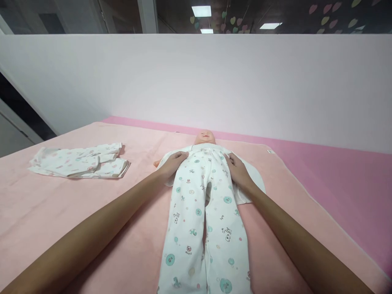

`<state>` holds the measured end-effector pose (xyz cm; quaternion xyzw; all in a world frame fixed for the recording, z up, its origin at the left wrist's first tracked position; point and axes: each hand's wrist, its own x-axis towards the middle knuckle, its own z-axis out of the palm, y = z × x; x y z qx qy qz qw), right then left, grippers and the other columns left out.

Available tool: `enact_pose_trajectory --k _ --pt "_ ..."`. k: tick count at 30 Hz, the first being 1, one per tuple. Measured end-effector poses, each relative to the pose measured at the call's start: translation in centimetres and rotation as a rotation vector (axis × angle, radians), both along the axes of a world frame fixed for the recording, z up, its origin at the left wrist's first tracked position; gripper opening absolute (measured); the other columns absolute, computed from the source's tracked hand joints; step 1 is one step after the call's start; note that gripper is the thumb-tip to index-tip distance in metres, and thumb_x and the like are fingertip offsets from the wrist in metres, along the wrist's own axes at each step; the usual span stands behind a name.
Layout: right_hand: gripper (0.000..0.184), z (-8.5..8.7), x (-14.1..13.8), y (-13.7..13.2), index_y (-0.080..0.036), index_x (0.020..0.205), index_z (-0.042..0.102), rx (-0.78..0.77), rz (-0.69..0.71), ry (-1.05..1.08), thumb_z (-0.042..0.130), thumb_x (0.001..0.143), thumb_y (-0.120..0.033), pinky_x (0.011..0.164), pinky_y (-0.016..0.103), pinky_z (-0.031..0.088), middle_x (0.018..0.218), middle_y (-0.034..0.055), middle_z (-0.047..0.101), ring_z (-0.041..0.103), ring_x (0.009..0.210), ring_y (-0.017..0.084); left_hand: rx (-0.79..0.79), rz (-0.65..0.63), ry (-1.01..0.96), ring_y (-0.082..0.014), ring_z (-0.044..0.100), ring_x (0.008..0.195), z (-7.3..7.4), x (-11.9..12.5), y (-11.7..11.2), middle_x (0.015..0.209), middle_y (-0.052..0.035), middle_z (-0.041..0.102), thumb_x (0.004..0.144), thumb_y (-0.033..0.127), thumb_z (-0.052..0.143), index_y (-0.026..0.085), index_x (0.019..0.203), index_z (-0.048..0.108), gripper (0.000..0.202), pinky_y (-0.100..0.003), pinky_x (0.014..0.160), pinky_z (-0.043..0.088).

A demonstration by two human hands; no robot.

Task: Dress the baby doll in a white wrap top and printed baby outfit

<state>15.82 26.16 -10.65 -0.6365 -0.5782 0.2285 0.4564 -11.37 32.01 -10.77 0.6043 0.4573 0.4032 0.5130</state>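
A baby doll (206,136) lies on its back, its head at the far side. White baby pants (196,212) printed with green dots and small animals are spread along it toward me, the waistband near its chest. My left hand (175,162) grips the left side of the pants near the waistband, and my right hand (238,166) grips the opposite side. Fingers of both hands are closed on the fabric, partly hidden at the edges. Under the pants, a white top (253,179) shows at either side. One doll hand (157,163) peeks out at the left.
Folded printed baby clothes (78,161) lie to the left on the pink blanket (128,220). Beyond the blanket's edge is a brighter pink surface (333,183). A white partition (214,81) rises behind, with glass above it.
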Motion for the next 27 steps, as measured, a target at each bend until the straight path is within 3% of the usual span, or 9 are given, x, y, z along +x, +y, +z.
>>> enact_pose_trajectory --k 2,5,9,13,16,18,21,24,27 --pt "0.034 0.8 -0.2 -0.1 -0.025 0.089 0.055 -0.008 -0.036 -0.090 0.052 0.102 -0.057 0.077 0.035 0.045 0.085 0.0000 0.065 0.059 0.079 0.021 0.089 0.027 0.116 -0.0285 0.068 0.103 0.5 0.5 -0.4 0.104 -0.0083 0.074 0.096 0.058 0.062 0.020 0.103 0.067 0.039 -0.041 0.090 0.053" --pt "0.021 2.6 0.6 -1.4 -0.024 0.105 0.059 0.065 -0.090 -0.231 0.060 0.095 -0.042 0.080 0.036 0.046 0.105 0.0049 0.072 0.064 0.087 0.022 0.346 0.086 0.303 -0.0252 0.066 0.102 0.9 -0.1 -1.1 0.115 -0.0086 0.069 0.100 0.046 0.055 0.021 0.115 0.062 0.030 -0.041 0.093 0.052" --pt "0.026 3.8 3.8 -7.0 -0.024 0.106 0.059 0.096 -0.216 -0.483 0.063 0.093 -0.046 0.077 0.036 0.045 0.109 0.0065 0.071 0.064 0.088 0.024 0.636 0.193 0.634 -0.0318 0.061 0.115 -0.2 -4.8 -3.0 0.127 -0.0147 0.062 0.098 0.042 0.053 0.020 0.122 0.060 0.034 -0.046 0.096 0.049" --pt "0.045 2.3 6.3 -12.8 -0.025 0.094 0.054 -0.237 -0.287 -0.610 0.058 0.094 -0.070 0.066 0.035 0.042 0.089 0.0041 0.067 0.063 0.074 0.024 0.544 0.262 0.913 -0.0377 0.062 0.106 -1.5 -9.6 -4.7 0.111 -0.0151 0.067 0.091 0.063 0.059 0.019 0.108 0.061 0.047 -0.051 0.094 0.047" --pt "0.050 1.1 6.0 -14.2 -0.025 0.087 0.052 -0.377 -0.272 -0.594 0.057 0.093 -0.074 0.063 0.035 0.041 0.084 0.0051 0.066 0.062 0.070 0.024 0.392 0.225 0.965 -0.0369 0.065 0.095 -1.4 -10.3 -4.7 0.095 -0.0125 0.071 0.087 0.066 0.059 0.021 0.089 0.061 0.045 -0.050 0.089 0.046" --pt "0.047 0.9 5.5 -14.3 -0.024 0.081 0.051 -0.383 -0.251 -0.584 0.056 0.095 -0.069 0.064 0.036 0.040 0.082 0.0065 0.066 0.061 0.071 0.025 0.301 0.177 0.942 -0.0356 0.066 0.089 -1.0 -10.3 -4.2 0.087 -0.0111 0.072 0.085 0.062 0.060 0.022 0.079 0.060 0.041 -0.047 0.086 0.046" --pt "0.043 1.4 5.7 -13.9 -0.024 0.072 0.050 -0.408 -0.188 -0.459 0.058 0.094 -0.061 0.066 0.036 0.039 0.075 0.0066 0.064 0.059 0.071 0.025 0.211 0.117 0.720 -0.0317 0.067 0.087 -0.2 -10.4 -3.6 0.086 -0.0077 0.073 0.085 0.059 0.059 0.022 0.083 0.064 0.038 -0.041 0.082 0.048" --pt "0.037 2.8 6.1 -13.0 -0.024 0.074 0.053 -0.323 -0.147 -0.115 0.059 0.091 -0.056 0.067 0.034 0.040 0.074 0.0039 0.062 0.058 0.071 0.023 0.288 0.144 0.440 -0.0248 0.064 0.085 1.2 -9.8 -3.6 0.088 -0.0040 0.069 0.090 0.057 0.054 0.021 0.087 0.061 0.036 -0.035 0.077 0.049" --pt "0.026 4.6 3.9 -10.6 -0.024 0.080 0.052 -0.066 -0.161 0.091 0.061 0.087 -0.048 0.071 0.033 0.042 0.073 -0.0008 0.057 0.055 0.072 0.020 0.445 0.179 0.255 -0.0202 0.061 0.083 3.6 -6.4 -4.3 0.086 -0.0015 0.064 0.095 0.053 0.052 0.022 0.088 0.053 0.032 -0.031 0.074 0.050"
